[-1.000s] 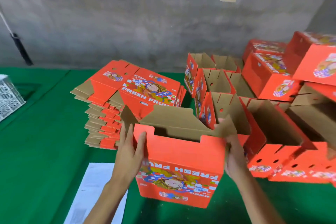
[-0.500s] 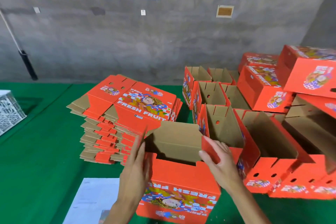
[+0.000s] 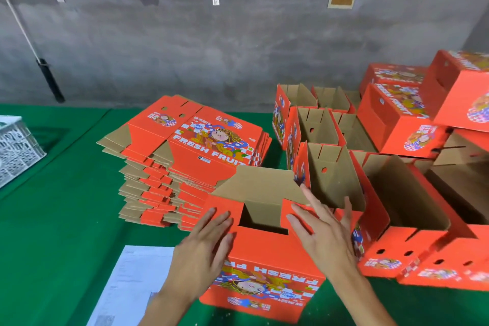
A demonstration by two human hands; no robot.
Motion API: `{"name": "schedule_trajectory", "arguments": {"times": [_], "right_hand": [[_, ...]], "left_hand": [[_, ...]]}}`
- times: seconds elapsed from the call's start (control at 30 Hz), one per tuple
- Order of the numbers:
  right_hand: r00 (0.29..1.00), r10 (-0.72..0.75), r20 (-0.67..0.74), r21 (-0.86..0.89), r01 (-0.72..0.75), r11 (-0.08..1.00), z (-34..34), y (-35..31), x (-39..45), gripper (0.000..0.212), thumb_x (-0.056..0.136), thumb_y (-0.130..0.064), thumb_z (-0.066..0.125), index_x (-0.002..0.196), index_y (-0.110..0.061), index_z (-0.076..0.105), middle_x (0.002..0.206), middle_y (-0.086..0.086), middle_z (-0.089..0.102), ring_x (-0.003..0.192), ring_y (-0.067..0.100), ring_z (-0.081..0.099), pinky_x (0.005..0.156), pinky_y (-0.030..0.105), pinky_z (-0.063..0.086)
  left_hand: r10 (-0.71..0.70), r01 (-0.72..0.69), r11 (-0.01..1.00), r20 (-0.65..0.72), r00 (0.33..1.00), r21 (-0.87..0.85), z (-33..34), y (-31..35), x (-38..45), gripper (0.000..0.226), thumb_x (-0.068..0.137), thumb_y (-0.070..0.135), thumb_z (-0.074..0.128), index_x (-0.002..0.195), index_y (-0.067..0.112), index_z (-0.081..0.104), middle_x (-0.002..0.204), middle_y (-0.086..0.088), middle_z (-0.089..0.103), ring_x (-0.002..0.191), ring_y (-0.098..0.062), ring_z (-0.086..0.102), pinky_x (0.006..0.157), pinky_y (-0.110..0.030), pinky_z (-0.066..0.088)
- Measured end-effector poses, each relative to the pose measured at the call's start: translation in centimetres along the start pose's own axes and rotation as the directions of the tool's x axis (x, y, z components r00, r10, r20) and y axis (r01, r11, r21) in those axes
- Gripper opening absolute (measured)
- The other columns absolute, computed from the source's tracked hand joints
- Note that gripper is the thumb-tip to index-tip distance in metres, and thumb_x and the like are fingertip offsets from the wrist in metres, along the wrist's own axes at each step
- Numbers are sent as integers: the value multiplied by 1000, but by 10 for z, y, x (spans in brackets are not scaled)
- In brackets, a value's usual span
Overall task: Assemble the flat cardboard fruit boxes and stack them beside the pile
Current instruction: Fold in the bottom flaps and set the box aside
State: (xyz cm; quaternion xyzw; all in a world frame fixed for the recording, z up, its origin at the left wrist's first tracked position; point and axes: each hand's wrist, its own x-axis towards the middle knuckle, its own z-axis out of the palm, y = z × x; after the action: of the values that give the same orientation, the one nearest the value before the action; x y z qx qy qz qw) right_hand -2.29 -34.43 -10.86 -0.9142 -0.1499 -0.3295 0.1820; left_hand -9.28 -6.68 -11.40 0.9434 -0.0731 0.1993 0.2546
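Observation:
A red "FRESH FRUIT" cardboard box (image 3: 264, 267) stands upright on the green table right in front of me, its printed side facing me upside down. My left hand (image 3: 203, 243) presses flat on its left top flap with straight fingers. My right hand (image 3: 322, 233) lies flat on the right top flap, fingers spread. The brown rear flap (image 3: 262, 182) still stands up behind the opening. To the left behind it sits the pile of flat box blanks (image 3: 185, 156).
Several assembled open boxes (image 3: 391, 198) stand in rows to the right, with closed red boxes (image 3: 402, 119) stacked behind them. A white sheet of paper (image 3: 132, 283) lies at the near left. A white lattice crate (image 3: 16, 148) sits at the far left edge.
My hands moved from the box's sides onto its top, folding the two side flaps inward and down. The camera tilted up, showing more wall.

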Motion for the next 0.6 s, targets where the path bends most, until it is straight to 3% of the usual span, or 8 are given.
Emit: {"name": "schedule_trajectory", "arguments": {"times": [0.07,0.13,0.2,0.3,0.37,0.43,0.5,0.6], "right_hand": [[989,-103,-106,-121,90,989,-5,6,1,28,95,-48,67,90,-24,80,153,-12,52,137,24,54,117,70,21],[993,-74,-93,-25,72,997,-8,11,4,30,93,-42,71,115,-22,73,157,-8,48,145,19,43,118,62,29],[989,59,134,275,-95,957,-10,8,8,69,94,-29,75,153,-28,41,162,-15,36,148,2,34,120,43,36],[949,0,317,340,-113,934,-8,2,9,89,96,-21,70,162,-43,14,158,-26,35,145,-3,37,115,22,36],[948,-17,317,402,-119,908,-9,4,10,69,96,-29,71,154,-45,36,151,-28,45,140,-1,45,112,20,38],[957,-61,285,440,-74,895,-9,7,7,36,92,-50,72,124,-35,63,135,-26,59,128,2,57,107,32,46],[953,-133,274,433,1,902,-7,7,3,37,92,-66,64,99,-30,68,130,-24,65,127,3,57,106,41,46],[939,-139,315,364,16,931,-3,2,7,32,95,-65,59,87,-34,57,133,-28,61,128,0,53,106,42,40]], "left_hand": [[-13,13,1000,-2,1000,-5,1,-1,-2,39,106,46,46,137,35,67,147,32,51,151,8,22,86,-21,60],[-22,22,1000,-10,1000,-6,2,-2,-3,37,107,45,47,136,36,67,147,32,50,151,9,22,83,-20,60],[-19,19,1000,-23,1000,1,3,-2,-4,37,106,45,47,135,37,67,147,32,51,151,8,24,80,-19,61],[-62,61,998,-37,997,-18,4,0,-3,37,103,50,47,131,40,68,143,32,52,146,9,31,78,-23,61],[-106,105,994,-51,993,-18,4,3,0,34,101,53,49,127,42,68,137,29,51,134,5,43,70,-26,60],[-143,141,990,-64,988,-28,6,5,4,26,100,49,57,121,40,68,128,22,49,122,-3,48,61,-28,56],[-176,175,984,-72,982,-29,8,6,8,18,98,43,59,114,37,63,121,19,48,115,-8,49,57,-27,50],[-194,194,981,-66,979,-15,11,5,10,14,96,44,49,108,36,53,112,19,44,106,-10,47,54,-24,42]]}}
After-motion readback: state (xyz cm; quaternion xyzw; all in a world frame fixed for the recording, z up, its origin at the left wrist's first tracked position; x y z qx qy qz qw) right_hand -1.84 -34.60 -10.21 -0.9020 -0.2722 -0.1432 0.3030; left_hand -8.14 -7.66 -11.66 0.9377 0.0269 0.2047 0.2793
